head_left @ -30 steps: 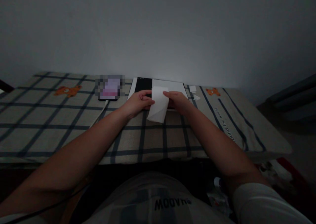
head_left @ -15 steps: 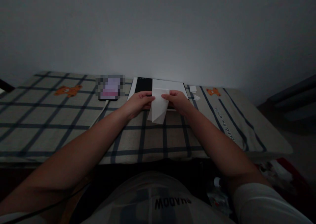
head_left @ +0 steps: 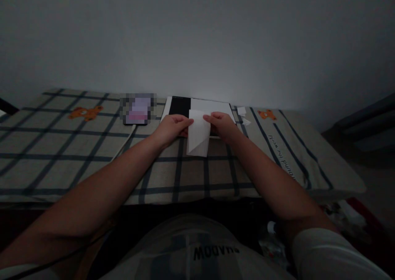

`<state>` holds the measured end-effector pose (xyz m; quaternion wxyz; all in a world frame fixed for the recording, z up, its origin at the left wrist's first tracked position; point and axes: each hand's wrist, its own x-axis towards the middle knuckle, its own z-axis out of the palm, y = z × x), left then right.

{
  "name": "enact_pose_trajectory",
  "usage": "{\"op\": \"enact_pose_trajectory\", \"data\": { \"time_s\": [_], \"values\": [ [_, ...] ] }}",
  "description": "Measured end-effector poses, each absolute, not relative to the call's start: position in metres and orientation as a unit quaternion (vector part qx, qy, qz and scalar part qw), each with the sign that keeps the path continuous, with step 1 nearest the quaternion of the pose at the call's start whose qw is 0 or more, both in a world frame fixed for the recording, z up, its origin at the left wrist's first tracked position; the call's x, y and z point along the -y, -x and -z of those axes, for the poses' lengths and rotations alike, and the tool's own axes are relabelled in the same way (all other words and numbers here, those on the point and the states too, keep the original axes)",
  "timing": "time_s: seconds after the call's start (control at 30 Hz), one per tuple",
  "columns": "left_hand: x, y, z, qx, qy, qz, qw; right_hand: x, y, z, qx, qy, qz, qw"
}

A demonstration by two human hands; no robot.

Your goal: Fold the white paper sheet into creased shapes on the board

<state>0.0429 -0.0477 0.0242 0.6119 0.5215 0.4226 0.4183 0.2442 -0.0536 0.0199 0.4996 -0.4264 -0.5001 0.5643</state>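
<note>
The left hand (head_left: pixel 173 128) and right hand (head_left: pixel 224 126) pinch 1 folded white paper (head_left: pixel 199 134), fingers closed on its 2 side edges, above the checked, woven-looking cloth (head_left: pixel 123 177) and before the flat black-and-white rectangle (head_left: pixel 180 106). The paper's lower end now hangs straighter than before.

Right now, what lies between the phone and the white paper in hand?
In the head view: checked cloth, then the left hand and part of the flat black-and-white item.
</note>
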Motion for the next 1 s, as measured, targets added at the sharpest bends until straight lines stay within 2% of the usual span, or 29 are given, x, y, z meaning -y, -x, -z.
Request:
{"op": "enact_pose_trajectory", "data": {
  "time_s": [0.43, 0.63, 1.0],
  "values": [
    [0.0513, -0.0426, -0.0278, -0.425, -0.519, -0.430, 0.604, 0.0546, -0.2451, -0.0198, 0.525, 0.431, -0.540, 0.496],
    [0.0520, -0.0437, -0.0288, -0.443, -0.527, -0.451, 0.568, 0.0554, -0.2447, -0.0203, 0.525, 0.434, -0.538, 0.497],
    [0.0472, -0.0437, -0.0231, -0.419, -0.523, -0.454, 0.587, 0.0544, -0.2453, -0.0198, 0.522, 0.418, -0.543, 0.507]
  ]
}}
